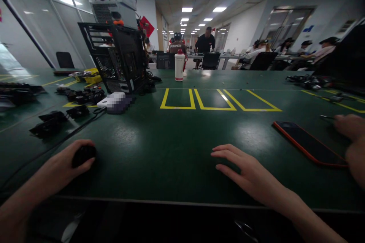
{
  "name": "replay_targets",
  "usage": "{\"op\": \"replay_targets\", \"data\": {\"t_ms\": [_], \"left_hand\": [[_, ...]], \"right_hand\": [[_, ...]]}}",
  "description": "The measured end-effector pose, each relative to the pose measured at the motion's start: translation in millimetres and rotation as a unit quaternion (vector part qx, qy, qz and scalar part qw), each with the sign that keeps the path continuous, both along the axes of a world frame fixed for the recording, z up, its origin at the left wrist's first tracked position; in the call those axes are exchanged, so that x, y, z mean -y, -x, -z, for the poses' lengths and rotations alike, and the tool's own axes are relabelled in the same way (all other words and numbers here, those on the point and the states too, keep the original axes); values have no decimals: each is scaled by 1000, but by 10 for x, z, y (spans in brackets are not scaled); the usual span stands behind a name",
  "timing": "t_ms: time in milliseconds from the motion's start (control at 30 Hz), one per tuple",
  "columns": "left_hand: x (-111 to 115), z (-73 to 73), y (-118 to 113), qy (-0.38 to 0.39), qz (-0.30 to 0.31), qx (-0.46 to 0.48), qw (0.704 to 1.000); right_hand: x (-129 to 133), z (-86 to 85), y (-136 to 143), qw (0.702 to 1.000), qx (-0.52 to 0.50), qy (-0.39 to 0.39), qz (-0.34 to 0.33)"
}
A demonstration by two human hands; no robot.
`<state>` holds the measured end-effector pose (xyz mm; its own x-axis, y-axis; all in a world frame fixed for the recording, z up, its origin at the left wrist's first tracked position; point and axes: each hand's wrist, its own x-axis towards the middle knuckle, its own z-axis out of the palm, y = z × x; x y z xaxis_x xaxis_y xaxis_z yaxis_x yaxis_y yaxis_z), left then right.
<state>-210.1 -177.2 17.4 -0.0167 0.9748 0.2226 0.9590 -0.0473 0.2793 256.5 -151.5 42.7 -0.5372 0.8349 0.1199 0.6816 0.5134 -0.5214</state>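
The left hand [64, 161] curls round a black mouse-like object [84, 155] at the tabletop's [159, 152] near left; it covers too much to tell the object's heading or long axis; a loosened thumb might let it slip; the right hand [246, 169], empty, loosely spread, is well apart.

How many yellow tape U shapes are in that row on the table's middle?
3: the left U is in front of the white bottle, the middle U comes next, and the right U ends the row. None of these looks hidden.
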Motion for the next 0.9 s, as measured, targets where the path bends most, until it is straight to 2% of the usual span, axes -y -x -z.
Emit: {"op": "replay_targets", "data": {"t_ms": [33,100,167,267,367,467,567,700,900], "left_hand": [[-121,-81,-236,15,13,-1,1000],[-413,-214,-754,22,95,-1,995],[-737,-279,-1265,7,189,-1,982],[-1168,-226,-1880,-45,297,-13,954],[-1431,-69,-2241,-82,336,10,938],[-1535,71,-2381,-106,327,57,937],[-1563,144,-2385,-124,318,118,933],[-1582,186,-2319,-109,335,192,916],[-1583,170,-2276,-90,375,179,905]], "right_hand": [[-63,-39,46,1000,-5,6,-12],[-244,-85,175,999,-19,28,-34],[-490,-67,328,994,-63,75,-41],[-897,63,531,978,-151,146,-9],[-1203,217,635,957,-246,151,-11],[-1330,324,637,942,-306,134,23],[-1340,377,598,935,-329,132,30],[-1314,413,565,932,-342,115,28],[-1281,457,556,928,-358,99,11]]}}
